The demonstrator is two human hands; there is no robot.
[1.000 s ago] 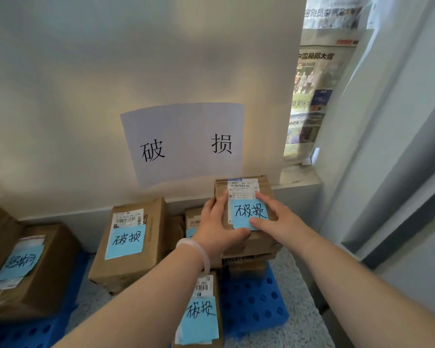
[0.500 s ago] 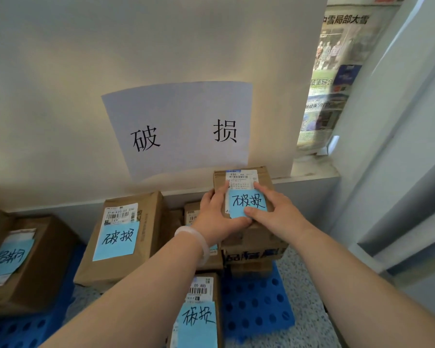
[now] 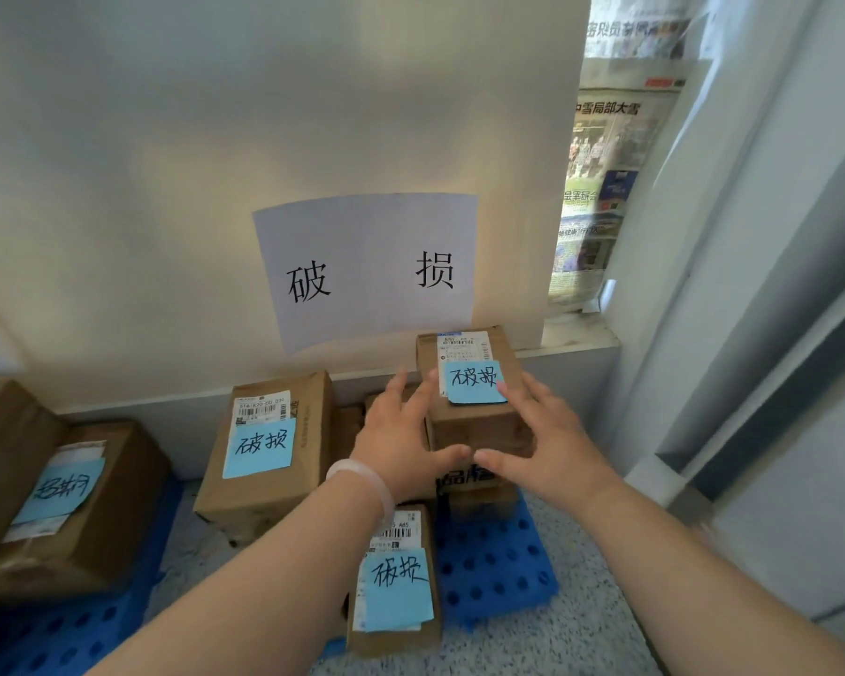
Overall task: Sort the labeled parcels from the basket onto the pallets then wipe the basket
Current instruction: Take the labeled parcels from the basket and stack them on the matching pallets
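Observation:
A small brown parcel (image 3: 479, 426) with a blue handwritten note sits on top of a stack of parcels on the blue pallet (image 3: 498, 573), against the wall. My left hand (image 3: 401, 441) is at its left side and my right hand (image 3: 547, 441) at its right side. Both hands have their fingers spread and rest loosely around the box, with the thumbs in front of its near face. Neither hand grips it. A white bangle is on my left wrist. The basket is not in view.
Two more parcels with the same blue note, a tall one (image 3: 269, 446) and a near one (image 3: 396, 587), stand on this pallet. A white paper sign (image 3: 367, 270) hangs on the wall above. At the left, another parcel (image 3: 64, 495) lies on a second blue pallet (image 3: 45, 641). Newspapers (image 3: 606, 187) cover the window at the right.
My hands were clasped over the top parcel's note while setting it on the stack. They have now let go and slid back towards me with fingers spread.

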